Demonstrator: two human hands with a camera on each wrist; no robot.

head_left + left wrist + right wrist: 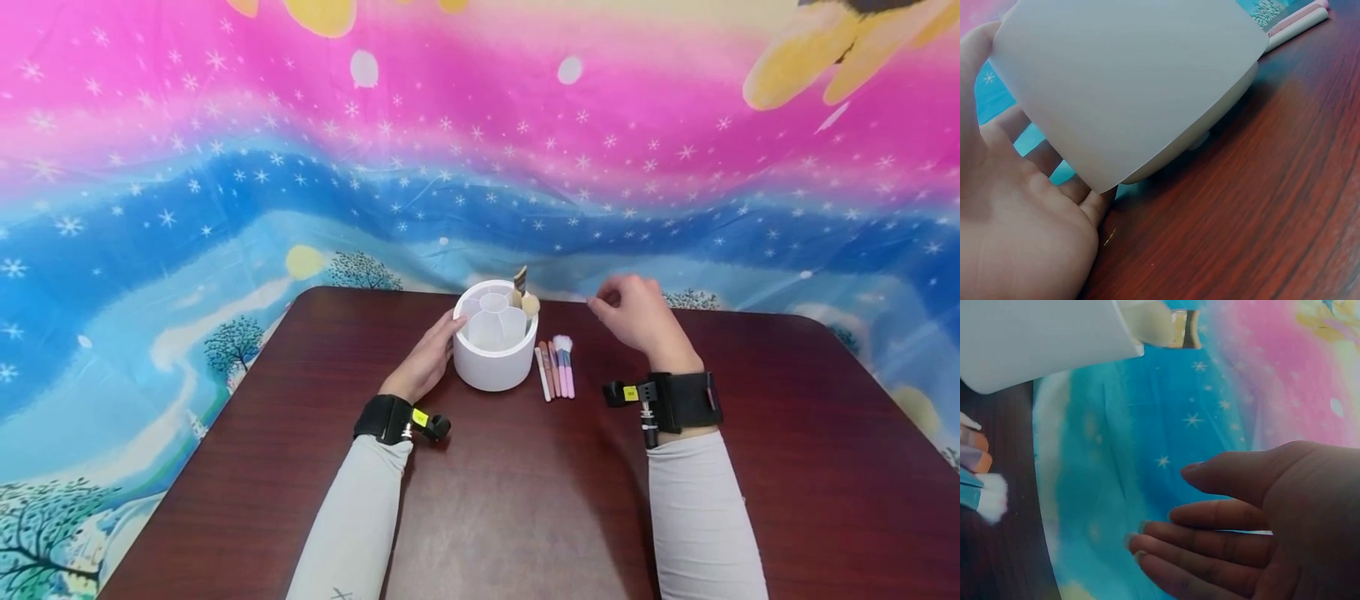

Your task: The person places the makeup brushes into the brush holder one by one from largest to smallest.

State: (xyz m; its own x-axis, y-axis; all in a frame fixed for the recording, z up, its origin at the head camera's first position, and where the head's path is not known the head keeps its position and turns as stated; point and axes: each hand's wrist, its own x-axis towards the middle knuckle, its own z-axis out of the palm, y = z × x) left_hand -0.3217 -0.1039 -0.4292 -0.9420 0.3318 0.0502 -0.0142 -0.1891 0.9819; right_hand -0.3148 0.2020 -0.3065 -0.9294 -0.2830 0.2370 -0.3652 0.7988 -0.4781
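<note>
My left hand (425, 358) curves round the cup (495, 371) while my right hand (637, 315) hangs loose, empty; shoving the cup right could scatter the brushes (561, 371) beside it.

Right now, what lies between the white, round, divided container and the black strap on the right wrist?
The head view shows slim white, brown and pink brushes side by side on the reddish-brown table.

No text is legible, even on yellow wrist labels (631, 393)
</note>
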